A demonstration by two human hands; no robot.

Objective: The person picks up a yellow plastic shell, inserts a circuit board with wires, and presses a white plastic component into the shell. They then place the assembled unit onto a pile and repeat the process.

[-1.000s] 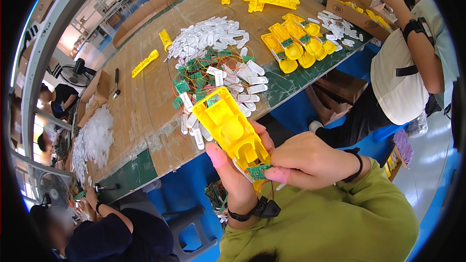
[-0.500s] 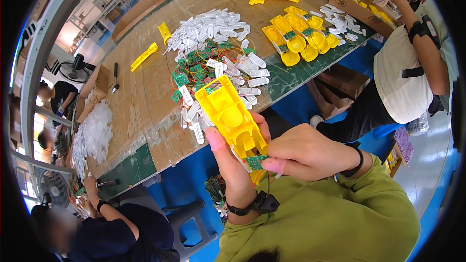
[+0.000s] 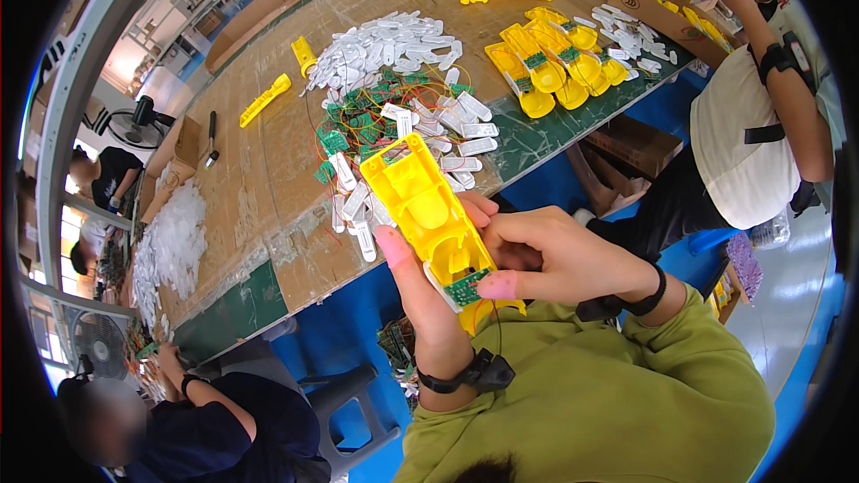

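Head camera: what is the state of the fingers?

The left hand point(image 3: 429, 300) is closed around a yellow housing point(image 3: 425, 207), thumb along its left wall, fingers wrapped beneath and emerging at its right side. The right hand point(image 3: 577, 255) has its fingers curled. Its pink-covered thumb touches the right end of a green circuit board point(image 3: 464, 289); whether another finger pinches the board from behind cannot be told.

State the location and orientation of the housing.

It is held above the near table edge, in front of the person's chest. Its long axis runs obliquely from upper left to lower right: the far end points toward the table, the near end toward the person. The open, hollow side faces up to the camera. The board lies tilted across the near end, its length crosswise to the housing.

Which areas are obscured?

The underside of the housing is hidden by the left palm. The board covers part of the near-end cavity, so its seating there cannot be confirmed. A thin dark wire point(image 3: 499, 331) hangs below; its lower end is hard to trace against the green garment.

Identify the surroundings.

Just beyond the housing lie wired green boards point(image 3: 365, 121), then a heap of white parts point(image 3: 385, 45). Further right, yellow housings with boards point(image 3: 543, 79) form a group. At the right, a co-worker in a cream top point(image 3: 738, 156) is cut off by the picture's dark rim.
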